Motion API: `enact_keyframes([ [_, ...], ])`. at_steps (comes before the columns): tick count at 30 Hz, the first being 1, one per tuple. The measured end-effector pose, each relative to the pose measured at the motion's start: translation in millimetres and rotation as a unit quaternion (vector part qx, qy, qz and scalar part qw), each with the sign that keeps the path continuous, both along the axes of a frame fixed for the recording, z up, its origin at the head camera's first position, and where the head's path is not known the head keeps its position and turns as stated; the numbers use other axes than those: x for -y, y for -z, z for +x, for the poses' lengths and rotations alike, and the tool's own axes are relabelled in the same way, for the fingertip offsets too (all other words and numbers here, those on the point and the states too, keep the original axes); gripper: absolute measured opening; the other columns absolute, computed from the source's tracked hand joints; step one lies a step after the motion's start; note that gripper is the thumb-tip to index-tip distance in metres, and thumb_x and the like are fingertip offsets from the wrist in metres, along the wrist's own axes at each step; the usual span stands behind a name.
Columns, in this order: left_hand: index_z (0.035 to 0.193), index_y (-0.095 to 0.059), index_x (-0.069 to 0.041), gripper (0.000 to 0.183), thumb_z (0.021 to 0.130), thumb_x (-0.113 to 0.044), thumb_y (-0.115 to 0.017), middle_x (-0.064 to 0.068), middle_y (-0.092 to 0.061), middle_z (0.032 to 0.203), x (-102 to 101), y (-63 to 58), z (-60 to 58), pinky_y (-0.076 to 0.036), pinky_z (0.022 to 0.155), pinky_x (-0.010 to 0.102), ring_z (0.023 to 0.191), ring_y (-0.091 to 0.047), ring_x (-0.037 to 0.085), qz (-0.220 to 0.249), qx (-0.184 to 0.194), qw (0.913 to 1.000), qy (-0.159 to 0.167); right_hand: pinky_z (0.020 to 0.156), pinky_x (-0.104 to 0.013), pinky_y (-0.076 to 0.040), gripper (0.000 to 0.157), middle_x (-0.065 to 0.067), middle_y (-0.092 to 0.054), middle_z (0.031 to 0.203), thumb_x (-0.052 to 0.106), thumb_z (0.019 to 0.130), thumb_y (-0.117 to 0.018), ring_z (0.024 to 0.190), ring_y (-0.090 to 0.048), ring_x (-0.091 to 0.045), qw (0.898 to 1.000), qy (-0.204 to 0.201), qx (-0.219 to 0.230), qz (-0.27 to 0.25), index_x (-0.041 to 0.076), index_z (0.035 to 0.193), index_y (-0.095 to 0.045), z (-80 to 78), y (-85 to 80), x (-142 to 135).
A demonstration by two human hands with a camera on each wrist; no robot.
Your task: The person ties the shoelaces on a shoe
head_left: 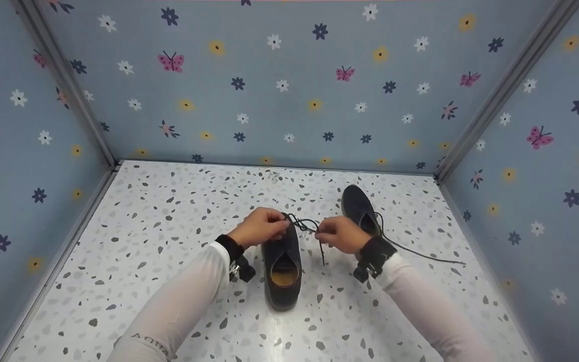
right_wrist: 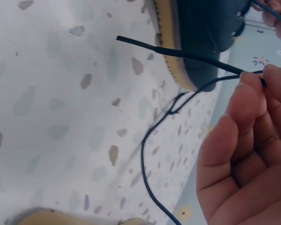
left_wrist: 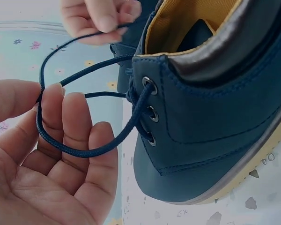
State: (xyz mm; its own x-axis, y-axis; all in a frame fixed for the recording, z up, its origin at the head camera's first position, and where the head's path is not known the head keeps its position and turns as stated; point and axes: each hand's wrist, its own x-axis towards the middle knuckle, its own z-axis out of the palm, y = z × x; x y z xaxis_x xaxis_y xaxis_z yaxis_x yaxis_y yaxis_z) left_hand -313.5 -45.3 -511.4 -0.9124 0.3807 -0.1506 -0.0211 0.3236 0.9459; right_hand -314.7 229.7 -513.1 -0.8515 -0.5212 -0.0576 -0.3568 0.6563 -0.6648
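Observation:
A navy lace-up shoe [head_left: 284, 296] with a yellow lining and tan sole stands upright on the speckled surface, toe away from me. At its toe end, my left hand [head_left: 264, 225] pinches a dark shoelace [left_wrist: 79, 152] between thumb and index finger. The lace curves in a loop across the other fingers and runs to the metal eyelets [left_wrist: 152, 112]. My right hand [head_left: 342, 234] is to the right of the shoe and pinches the lace, whose free end [right_wrist: 136, 43] sticks out past the fingertips. Crossed strands hang between both hands.
A second navy shoe [head_left: 355, 198] stands at the back right, partly behind my right hand. Its long lace [head_left: 420, 254] trails rightward over the speckled surface [head_left: 169, 301]. Flower-patterned panels [head_left: 289, 65] rise at the back and both sides. Black straps [head_left: 377, 251] circle my wrists.

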Motion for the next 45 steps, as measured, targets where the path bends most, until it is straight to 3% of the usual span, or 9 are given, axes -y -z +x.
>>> enact_keyframes([
  [9, 0.098, -0.072, -0.003, 0.019, 0.101, -0.021, -0.068, 0.007, -0.072, 0.096, 1, -0.4, -0.6, -0.062, 0.080, 0.032, 0.084, -0.071, 0.015, -0.003, -0.002, 1.0000, -0.009, 0.069, -0.023, -0.056, 0.012, -0.009, -0.077, 0.089, 0.016, 0.100, -0.070, 0.073, -0.067, -0.012, 1.000, 0.004, 0.025, -0.019, 0.006, 0.095, -0.074, 0.9, -19.2, -5],
  [17, 0.098, -0.073, -0.002, 0.020, 0.101, -0.021, -0.067, 0.006, -0.072, 0.093, 4, 0.8, -2.6, -0.061, 0.078, 0.030, 0.081, -0.070, 0.014, -0.011, -0.009, 0.9999, -0.008, 0.067, -0.023, -0.057, 0.014, -0.013, -0.076, 0.087, 0.015, 0.100, -0.070, 0.072, -0.069, -0.016, 0.999, -0.007, 0.021, -0.046, 0.003, 0.096, -0.075, 4.5, -31.7, -5],
  [25, 0.098, -0.072, -0.006, 0.016, 0.100, -0.021, -0.068, 0.009, -0.076, 0.097, 6, 1.0, -3.1, -0.063, 0.081, 0.034, 0.083, -0.072, 0.016, -0.010, 0.004, 0.9998, -0.014, 0.064, -0.022, -0.055, 0.017, -0.012, -0.078, 0.087, 0.019, 0.100, -0.070, 0.077, -0.072, -0.040, 0.996, -0.003, 0.050, -0.069, 0.003, 0.098, -0.076, 10.4, -44.6, -3],
  [32, 0.097, -0.072, -0.006, 0.015, 0.099, -0.020, -0.070, 0.009, -0.078, 0.094, 6, 0.3, -3.2, -0.064, 0.082, 0.038, 0.080, -0.072, 0.014, -0.006, 0.006, 0.9996, -0.027, 0.065, -0.024, -0.059, 0.017, -0.004, -0.080, 0.087, 0.021, 0.099, -0.071, 0.066, -0.068, -0.010, 0.988, 0.028, 0.093, -0.117, 0.005, 0.097, -0.075, 15.2, -50.0, 4],
  [37, 0.098, -0.072, -0.004, 0.016, 0.099, -0.020, -0.069, 0.010, -0.078, 0.095, 5, 2.8, -2.9, -0.063, 0.079, 0.034, 0.081, -0.073, 0.015, -0.008, 0.004, 0.9996, -0.025, 0.061, -0.021, -0.054, 0.017, 0.000, -0.079, 0.083, 0.019, 0.099, -0.072, 0.064, -0.065, -0.009, 0.980, 0.037, 0.115, -0.156, 0.002, 0.096, -0.073, 19.8, -44.9, 11],
  [41, 0.097, -0.072, -0.005, 0.015, 0.099, -0.020, -0.070, 0.011, -0.078, 0.096, 4, 3.1, -3.3, -0.063, 0.079, 0.032, 0.083, -0.074, 0.015, -0.009, 0.006, 0.9996, -0.026, 0.060, -0.021, -0.052, 0.016, -0.004, -0.079, 0.083, 0.016, 0.098, -0.073, 0.063, -0.064, -0.007, 0.978, 0.045, 0.100, -0.176, 0.000, 0.094, -0.071, 24.8, -42.3, 18],
  [45, 0.097, -0.072, -0.005, 0.014, 0.099, -0.019, -0.070, 0.010, -0.078, 0.096, 4, 3.5, -4.7, -0.063, 0.079, 0.032, 0.084, -0.074, 0.015, -0.006, 0.010, 0.9994, -0.032, 0.061, -0.020, -0.054, 0.014, -0.016, -0.079, 0.087, 0.010, 0.097, -0.073, 0.065, -0.066, -0.006, 0.980, 0.037, 0.053, -0.188, -0.003, 0.095, -0.072, 28.3, -39.0, 25],
])
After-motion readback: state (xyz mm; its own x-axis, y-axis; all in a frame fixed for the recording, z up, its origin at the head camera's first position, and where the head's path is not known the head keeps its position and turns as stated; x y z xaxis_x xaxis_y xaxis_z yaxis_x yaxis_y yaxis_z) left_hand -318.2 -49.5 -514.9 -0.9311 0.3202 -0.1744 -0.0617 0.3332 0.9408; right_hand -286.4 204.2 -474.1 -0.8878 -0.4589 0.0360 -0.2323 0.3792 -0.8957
